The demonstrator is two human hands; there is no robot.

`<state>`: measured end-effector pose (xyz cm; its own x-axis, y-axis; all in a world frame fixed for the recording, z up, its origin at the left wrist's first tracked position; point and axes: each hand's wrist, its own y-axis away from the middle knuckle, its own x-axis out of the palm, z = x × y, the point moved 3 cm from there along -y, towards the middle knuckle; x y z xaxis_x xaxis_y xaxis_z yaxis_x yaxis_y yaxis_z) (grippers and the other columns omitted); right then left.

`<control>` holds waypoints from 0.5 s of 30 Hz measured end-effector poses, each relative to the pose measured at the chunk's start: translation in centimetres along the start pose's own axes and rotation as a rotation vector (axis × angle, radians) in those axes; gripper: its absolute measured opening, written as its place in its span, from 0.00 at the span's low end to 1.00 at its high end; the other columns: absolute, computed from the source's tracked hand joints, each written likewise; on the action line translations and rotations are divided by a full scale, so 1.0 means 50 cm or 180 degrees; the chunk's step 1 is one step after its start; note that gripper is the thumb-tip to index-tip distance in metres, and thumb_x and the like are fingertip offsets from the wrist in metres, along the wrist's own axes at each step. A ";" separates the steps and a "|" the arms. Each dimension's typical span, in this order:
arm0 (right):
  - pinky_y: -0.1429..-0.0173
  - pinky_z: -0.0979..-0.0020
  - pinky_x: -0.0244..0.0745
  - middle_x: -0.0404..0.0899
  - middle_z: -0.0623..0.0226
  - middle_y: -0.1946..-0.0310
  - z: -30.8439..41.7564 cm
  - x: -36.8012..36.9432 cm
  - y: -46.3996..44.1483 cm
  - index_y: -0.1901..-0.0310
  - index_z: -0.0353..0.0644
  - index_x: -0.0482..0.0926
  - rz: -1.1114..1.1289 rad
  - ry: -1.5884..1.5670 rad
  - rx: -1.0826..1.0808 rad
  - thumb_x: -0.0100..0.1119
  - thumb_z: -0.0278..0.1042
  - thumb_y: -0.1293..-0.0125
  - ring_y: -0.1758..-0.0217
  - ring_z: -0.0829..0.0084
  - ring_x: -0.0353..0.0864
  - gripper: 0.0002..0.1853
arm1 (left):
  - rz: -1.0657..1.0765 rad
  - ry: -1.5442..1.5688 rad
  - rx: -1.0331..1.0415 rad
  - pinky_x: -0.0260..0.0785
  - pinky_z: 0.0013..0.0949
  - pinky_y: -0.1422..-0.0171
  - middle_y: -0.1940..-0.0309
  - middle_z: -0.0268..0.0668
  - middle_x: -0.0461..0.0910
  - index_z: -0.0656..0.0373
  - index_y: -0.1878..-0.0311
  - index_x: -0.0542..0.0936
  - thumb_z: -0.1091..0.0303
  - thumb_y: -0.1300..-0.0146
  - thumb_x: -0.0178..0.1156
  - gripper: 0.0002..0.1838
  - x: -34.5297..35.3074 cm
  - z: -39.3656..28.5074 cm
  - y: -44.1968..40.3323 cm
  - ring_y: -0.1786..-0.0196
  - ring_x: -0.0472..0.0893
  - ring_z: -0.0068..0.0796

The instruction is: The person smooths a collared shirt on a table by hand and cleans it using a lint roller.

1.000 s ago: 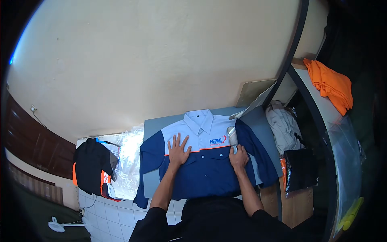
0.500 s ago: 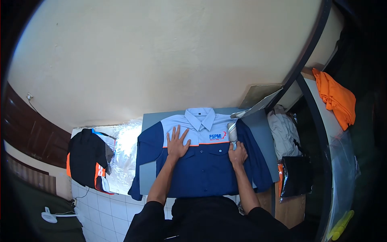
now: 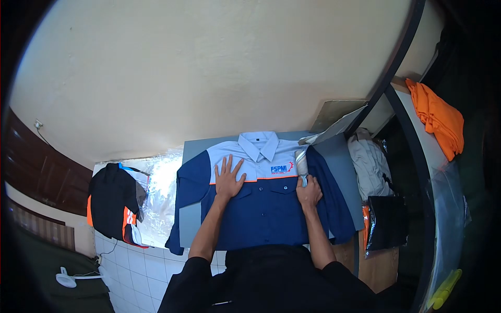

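Observation:
A two-tone work shirt (image 3: 258, 208), light grey-blue over navy with an orange stripe, lies spread face up on a grey board or tabletop (image 3: 342, 164). My left hand (image 3: 228, 180) rests flat on the chest, fingers spread. In my right hand (image 3: 309, 192) is a lint roller (image 3: 301, 164), gripped by its handle, its pale cylinder on the shirt beside the printed logo (image 3: 282, 168). The sleeves lie down along both sides, the left one hanging past the board's edge.
Black and orange garments (image 3: 112, 201) lie at left beside clear plastic bags (image 3: 164, 188). To the right are pale folded clothing (image 3: 369, 164), a packed black garment (image 3: 386, 221) and an orange garment (image 3: 437, 117) on a ledge. A wall rises behind the board.
The camera view has tilted slightly, so the shirt and hands appear a little higher. Against the shirt, both hands and the lint roller stay in almost the same place.

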<state>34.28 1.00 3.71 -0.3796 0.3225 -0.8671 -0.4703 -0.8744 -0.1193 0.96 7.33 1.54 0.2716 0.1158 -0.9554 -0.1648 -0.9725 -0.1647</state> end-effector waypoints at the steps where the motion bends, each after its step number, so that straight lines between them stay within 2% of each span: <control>1: 0.46 0.42 0.83 0.86 0.52 0.52 0.000 0.002 0.001 0.48 0.41 0.86 -0.0058 -0.0006 0.0004 0.66 0.50 0.27 0.46 0.44 0.89 0.20 | -0.0014 -0.0016 0.0008 0.35 0.69 0.08 0.07 0.41 0.53 0.26 0.13 0.67 0.38 0.22 0.56 0.36 0.000 0.001 -0.001 0.06 0.49 0.50; 8: 0.47 0.42 0.84 0.87 0.54 0.52 -0.007 0.009 0.002 0.46 0.42 0.87 -0.0175 -0.0013 0.0001 0.67 0.50 0.27 0.46 0.46 0.89 0.20 | -0.0087 -0.0026 0.0025 0.36 0.69 0.08 0.08 0.42 0.55 0.25 0.13 0.67 0.38 0.23 0.57 0.36 -0.001 -0.001 -0.002 0.07 0.51 0.51; 11: 0.44 0.40 0.82 0.87 0.52 0.52 0.000 0.003 0.003 0.50 0.42 0.87 -0.0193 -0.0104 0.0090 0.68 0.50 0.28 0.46 0.42 0.89 0.19 | -0.0105 0.0007 0.0018 0.36 0.68 0.08 0.08 0.42 0.55 0.26 0.13 0.68 0.39 0.23 0.58 0.36 0.002 0.001 0.001 0.07 0.51 0.50; 15: 0.46 0.40 0.82 0.87 0.54 0.54 0.000 -0.002 0.008 0.53 0.43 0.86 -0.0271 -0.0195 0.0052 0.69 0.52 0.29 0.47 0.43 0.89 0.19 | -0.0096 0.0047 -0.0021 0.36 0.68 0.08 0.08 0.42 0.55 0.26 0.13 0.69 0.39 0.23 0.57 0.36 0.001 -0.002 0.000 0.07 0.51 0.49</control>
<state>34.13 0.63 3.76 -0.3855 0.4173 -0.8229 -0.5156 -0.8371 -0.1829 1.07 7.31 1.53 0.2904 0.1422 -0.9463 -0.1500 -0.9699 -0.1918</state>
